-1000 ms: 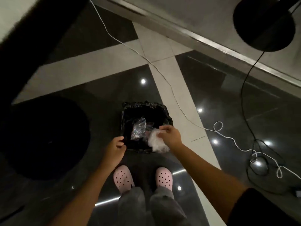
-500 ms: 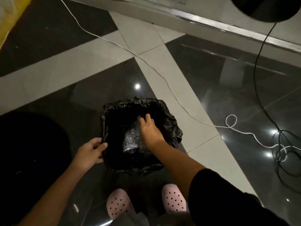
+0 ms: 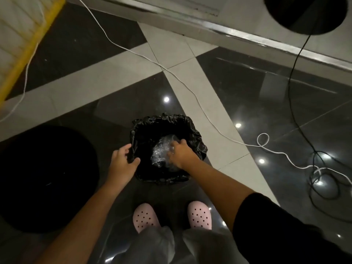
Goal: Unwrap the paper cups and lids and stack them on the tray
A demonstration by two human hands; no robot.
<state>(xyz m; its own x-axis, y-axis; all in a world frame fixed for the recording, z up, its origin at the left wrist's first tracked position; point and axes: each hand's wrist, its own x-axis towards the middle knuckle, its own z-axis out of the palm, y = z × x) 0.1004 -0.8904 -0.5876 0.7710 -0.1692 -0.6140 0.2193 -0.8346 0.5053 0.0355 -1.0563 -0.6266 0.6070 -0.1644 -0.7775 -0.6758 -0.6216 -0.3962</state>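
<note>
A small bin (image 3: 198, 147) lined with a black bag stands on the floor in front of my feet. Crumpled clear plastic wrap (image 3: 161, 149) lies inside it. My right hand (image 3: 180, 153) reaches down into the bin, its fingers curled into the wrap. My left hand (image 3: 122, 161) is at the bin's left rim with the fingers apart, thumb inside the edge and fingers outside, loosely touching the bag. No cups, lids or tray are in view.
A white cable (image 3: 190, 88) runs across the tiled floor past the bin to a black cable coil (image 3: 323, 180) at right. Round black bases sit at left (image 3: 43, 178) and top right (image 3: 304, 14). A yellow-edged object (image 3: 24, 48) is top left. My pink clogs (image 3: 145, 216) stand below the bin.
My right hand carried the white wrap from the bin's rim down into the bin and now curls onto the plastic there. My left hand's hold on the rim has loosened.
</note>
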